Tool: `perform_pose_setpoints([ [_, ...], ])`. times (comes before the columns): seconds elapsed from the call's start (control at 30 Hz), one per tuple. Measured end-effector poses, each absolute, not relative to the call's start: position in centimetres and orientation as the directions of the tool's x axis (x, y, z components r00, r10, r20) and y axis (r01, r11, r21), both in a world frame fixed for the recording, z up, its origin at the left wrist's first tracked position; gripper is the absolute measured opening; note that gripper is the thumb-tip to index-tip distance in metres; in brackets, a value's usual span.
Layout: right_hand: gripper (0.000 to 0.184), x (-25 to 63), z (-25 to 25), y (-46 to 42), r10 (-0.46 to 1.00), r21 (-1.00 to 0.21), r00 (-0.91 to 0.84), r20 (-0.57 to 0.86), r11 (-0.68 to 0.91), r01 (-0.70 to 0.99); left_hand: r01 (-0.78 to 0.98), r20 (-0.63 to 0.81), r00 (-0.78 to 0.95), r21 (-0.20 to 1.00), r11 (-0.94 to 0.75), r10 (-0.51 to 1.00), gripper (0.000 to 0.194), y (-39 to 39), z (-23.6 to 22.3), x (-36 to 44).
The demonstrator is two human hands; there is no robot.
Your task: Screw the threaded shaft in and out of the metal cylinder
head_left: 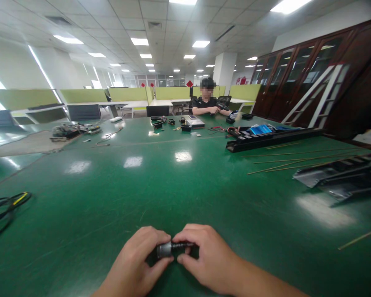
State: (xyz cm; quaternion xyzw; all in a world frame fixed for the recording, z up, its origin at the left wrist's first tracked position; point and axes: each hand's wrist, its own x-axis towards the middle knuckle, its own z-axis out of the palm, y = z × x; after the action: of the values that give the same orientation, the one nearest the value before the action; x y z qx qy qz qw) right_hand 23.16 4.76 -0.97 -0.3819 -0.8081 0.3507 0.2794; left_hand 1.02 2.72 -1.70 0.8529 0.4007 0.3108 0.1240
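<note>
Low in the middle of the view, a small cylindrical part (165, 250) lies sideways between my two hands. It has a wide grey barrel on the left and a narrower dark ribbed section to the right; its exact kind cannot be made out. My left hand (139, 258) closes thumb and fingers on the grey barrel. The dark end is pinched by my right hand (208, 258), whose fingers hide its tip. Beneath both hands is the green tabletop (111, 210).
Black cable (6, 206) lies at left. On the right are metal channels (343, 175), thin rods (284, 165) and a black rail (272, 140) with blue pieces. Across the table sits a person (205, 103) holding a dark tool. Electronic parts (72, 130) lie at far left.
</note>
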Motion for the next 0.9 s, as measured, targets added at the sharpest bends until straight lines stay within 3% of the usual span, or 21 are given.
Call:
perform_pose_setpoints([
  [0.53, 0.012, 22.9, -1.0, 4.9, 0.833, -0.766, -0.527, 0.170, 0.448, 0.461, 0.611, 0.435, 0.464, 0.474, -0.634, 0.772, 0.020, 2.6, -1.4, 1.2],
  [0.9, 0.012, 23.1, -1.0, 5.0, 0.827, -0.765, -0.532, 0.184, 0.460, 0.451, 0.689, 0.466, 0.436, 0.377, -0.619, 0.770, 0.031, 2.7, -2.7, 0.4],
])
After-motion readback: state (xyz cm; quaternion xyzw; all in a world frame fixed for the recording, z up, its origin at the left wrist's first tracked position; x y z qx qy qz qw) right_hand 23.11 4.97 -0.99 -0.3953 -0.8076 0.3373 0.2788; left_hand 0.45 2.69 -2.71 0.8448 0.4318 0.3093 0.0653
